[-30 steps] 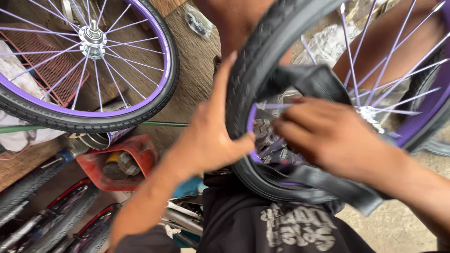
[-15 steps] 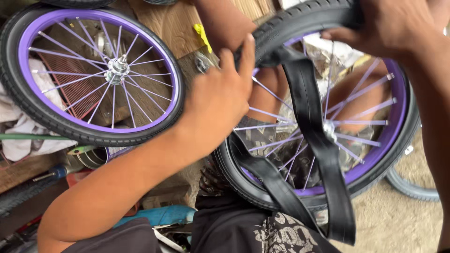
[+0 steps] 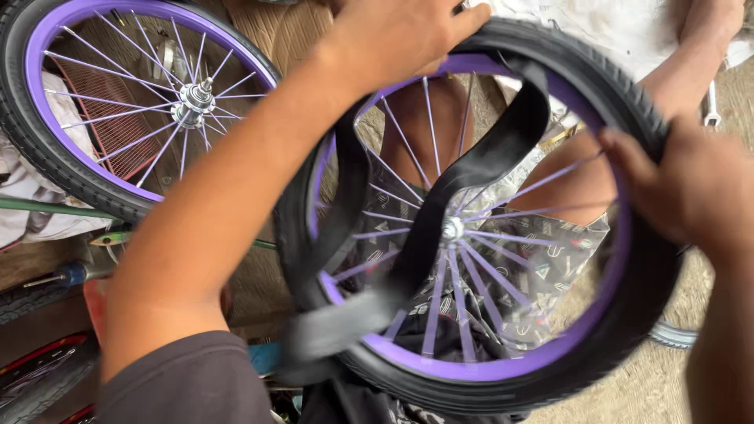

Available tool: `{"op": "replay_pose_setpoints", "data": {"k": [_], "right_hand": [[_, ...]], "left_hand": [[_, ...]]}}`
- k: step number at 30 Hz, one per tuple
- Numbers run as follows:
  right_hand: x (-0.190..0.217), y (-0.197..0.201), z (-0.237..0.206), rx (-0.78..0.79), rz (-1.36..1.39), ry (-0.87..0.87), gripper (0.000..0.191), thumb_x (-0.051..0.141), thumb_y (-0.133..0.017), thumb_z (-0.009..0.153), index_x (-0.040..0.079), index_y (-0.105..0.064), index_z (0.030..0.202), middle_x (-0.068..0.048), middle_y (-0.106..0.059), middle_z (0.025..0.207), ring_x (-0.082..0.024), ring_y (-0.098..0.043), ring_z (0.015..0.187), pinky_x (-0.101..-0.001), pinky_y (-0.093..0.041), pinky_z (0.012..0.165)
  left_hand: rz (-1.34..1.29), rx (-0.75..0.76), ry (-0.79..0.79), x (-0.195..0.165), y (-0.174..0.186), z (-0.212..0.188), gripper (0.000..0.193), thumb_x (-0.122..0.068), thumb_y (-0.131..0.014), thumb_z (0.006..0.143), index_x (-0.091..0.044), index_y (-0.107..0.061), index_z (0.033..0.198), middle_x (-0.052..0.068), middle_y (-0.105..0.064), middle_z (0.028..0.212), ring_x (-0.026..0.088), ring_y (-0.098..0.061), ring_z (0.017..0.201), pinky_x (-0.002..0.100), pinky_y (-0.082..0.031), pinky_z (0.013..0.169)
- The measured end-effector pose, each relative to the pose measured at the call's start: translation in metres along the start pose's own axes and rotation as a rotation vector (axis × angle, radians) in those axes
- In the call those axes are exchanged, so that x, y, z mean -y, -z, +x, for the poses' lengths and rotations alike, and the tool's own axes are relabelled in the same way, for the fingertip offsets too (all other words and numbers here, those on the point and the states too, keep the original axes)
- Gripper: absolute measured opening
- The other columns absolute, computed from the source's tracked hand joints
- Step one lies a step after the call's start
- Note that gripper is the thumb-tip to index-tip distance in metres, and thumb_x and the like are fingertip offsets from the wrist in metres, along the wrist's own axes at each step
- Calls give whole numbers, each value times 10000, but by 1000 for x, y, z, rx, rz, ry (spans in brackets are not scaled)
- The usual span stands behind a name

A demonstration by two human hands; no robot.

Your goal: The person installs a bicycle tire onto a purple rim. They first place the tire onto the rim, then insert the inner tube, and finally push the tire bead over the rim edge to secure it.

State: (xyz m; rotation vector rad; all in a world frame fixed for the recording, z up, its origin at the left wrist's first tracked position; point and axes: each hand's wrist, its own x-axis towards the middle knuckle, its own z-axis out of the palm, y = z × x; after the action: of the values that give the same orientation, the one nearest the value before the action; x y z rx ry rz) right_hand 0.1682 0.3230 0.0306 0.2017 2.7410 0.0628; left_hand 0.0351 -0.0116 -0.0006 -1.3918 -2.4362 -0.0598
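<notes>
Dirt floor, black tyre, purple rim, loose inner tube

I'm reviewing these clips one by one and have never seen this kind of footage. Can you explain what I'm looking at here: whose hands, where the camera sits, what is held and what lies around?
There is no machine here. One camera sits on a person's head and looks down at their two bare hands. The left hand grips the top of a small bicycle wheel with a purple rim and a black tyre. The right hand holds the tyre at its right side. A limp black inner tube hangs across the spokes, partly outside the tyre. To the left lies a second purple-rimmed wheel. Near it are a screwdriver with a blue handle and a further tyre at the left edge.
</notes>
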Motion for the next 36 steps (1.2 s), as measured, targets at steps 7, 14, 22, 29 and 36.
{"op": "replay_pose_setpoints", "data": {"k": [7,14,22,29,36], "right_hand": [[3,-28,-59,-38,362,-58,656,563,-651,1068,-91,-601,1069,-355,-666,852,-547,-663,910,-584,-522,801],[43,5,-41,-514,172,388,731,267,-812,841,-10,-485,1433,-280,-599,1183,-433,-639,1025,-498,-539,784],[84,41,44,-518,73,869,336,149,-740,935,18,-637,1226,-161,-642,1143,-362,-645,1033,-450,-549,811],[111,55,75,-443,28,980,325,237,-745,928,-1,-621,1112,-151,-653,976,-350,-676,903,-452,-547,699],[115,29,94,-686,-352,1056,248,216,-625,995,-23,-654,1055,-87,-659,803,-213,-715,705,-333,-533,518]], "left_hand": [[-172,-8,327,-92,3,-58,359,-80,-618,961,59,-606,1291,183,-637,1202,317,-628,1126,398,-505,932],[-257,64,621,-128,-13,-67,556,14,-487,993,96,-386,1534,270,-394,1593,409,-409,1498,481,-333,1281],[-352,124,653,-122,-21,-56,699,13,-460,940,59,-236,1600,278,-278,1666,396,-263,1579,542,-177,1310],[-546,-21,659,-119,-29,-45,723,-172,-506,996,93,-200,1594,289,-260,1660,409,-208,1574,547,-122,1304],[-514,17,595,-94,-33,-45,668,-106,-462,1028,66,-302,1653,242,-344,1696,353,-302,1627,517,-215,1377]]}}
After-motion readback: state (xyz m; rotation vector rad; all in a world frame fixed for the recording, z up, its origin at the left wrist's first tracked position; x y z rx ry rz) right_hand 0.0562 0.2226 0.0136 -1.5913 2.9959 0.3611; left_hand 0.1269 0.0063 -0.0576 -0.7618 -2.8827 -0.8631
